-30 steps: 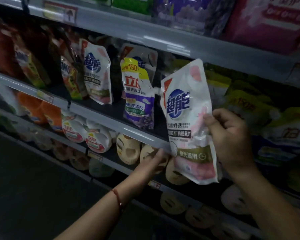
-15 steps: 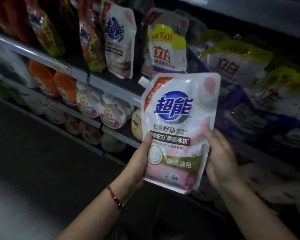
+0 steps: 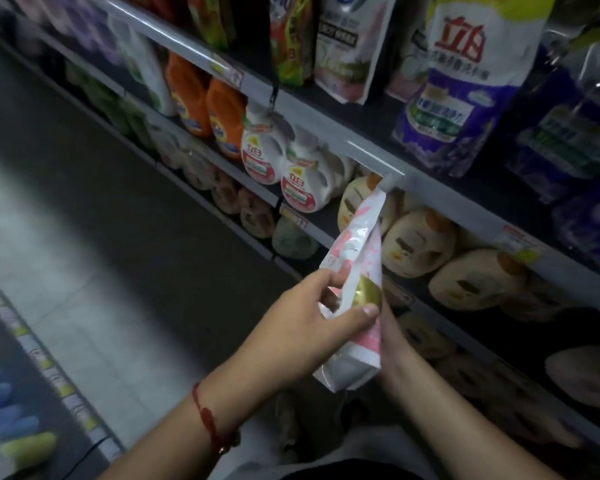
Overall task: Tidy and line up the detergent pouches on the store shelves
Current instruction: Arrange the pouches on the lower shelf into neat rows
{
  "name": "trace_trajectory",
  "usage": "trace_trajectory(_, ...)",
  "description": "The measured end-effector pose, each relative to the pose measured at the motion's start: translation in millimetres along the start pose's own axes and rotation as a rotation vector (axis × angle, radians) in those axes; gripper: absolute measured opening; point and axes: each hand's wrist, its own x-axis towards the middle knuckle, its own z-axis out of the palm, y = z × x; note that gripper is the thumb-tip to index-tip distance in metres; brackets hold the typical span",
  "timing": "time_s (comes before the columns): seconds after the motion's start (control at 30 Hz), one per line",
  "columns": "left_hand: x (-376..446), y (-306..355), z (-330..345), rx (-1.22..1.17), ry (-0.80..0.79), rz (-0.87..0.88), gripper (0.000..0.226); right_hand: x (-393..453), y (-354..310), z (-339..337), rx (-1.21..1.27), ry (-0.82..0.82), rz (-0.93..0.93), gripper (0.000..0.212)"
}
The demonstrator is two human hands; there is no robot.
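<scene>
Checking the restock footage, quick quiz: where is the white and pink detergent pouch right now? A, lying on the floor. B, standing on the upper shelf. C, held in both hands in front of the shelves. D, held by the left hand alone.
C: the white and pink pouch is off the shelf, with the left hand gripping its near side and the right hand behind it.
</scene>
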Motion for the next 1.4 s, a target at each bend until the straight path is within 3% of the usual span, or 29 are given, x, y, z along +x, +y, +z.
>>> trace_trajectory(0.1,-7,-6,-14,0.082,0.031,-0.023,0.035,4,7,8,-0.006,-0.114,0.09,0.056)
trace_trajectory(0.27,-15,-16,-34,0.107,0.021,-0.043,0.037,14,3,7,-0.084,-0.12,0.103,0.048)
trace_trajectory(0.4,-17,-30,-44,0.115,-0.022,-0.075,0.049,17,-7,1,-0.209,-0.09,-0.003,0.044)
trace_trajectory(0.53,-9,-35,-35,-0.17,-0.131,-0.057,0.07,4,-23,-1,-0.349,-0.099,-0.191,0.045)
trace_trajectory(0.77,27,-35,9,-0.63,0.008,-0.095,0.058,-25,-42,8,-0.799,0.073,-0.55,0.033)
trace_trajectory(0.87,41,-28,27,-0.745,-0.045,-0.131,0.049,-38,-47,4,-0.941,0.134,-0.632,0.028)
trace_trajectory(1.07,64,-12,48,-0.837,-0.225,-0.231,0.054,-69,-64,-15,-0.885,0.145,-0.679,0.032)
trace_trajectory(1.27,69,6,61,-0.842,-0.241,-0.27,0.048,-82,-73,-27,-0.767,0.171,-0.721,0.04)
trace_trajectory(1.4,69,15,56,-0.814,-0.257,-0.292,0.053,-86,-73,-29,-0.639,0.179,-0.705,0.029)
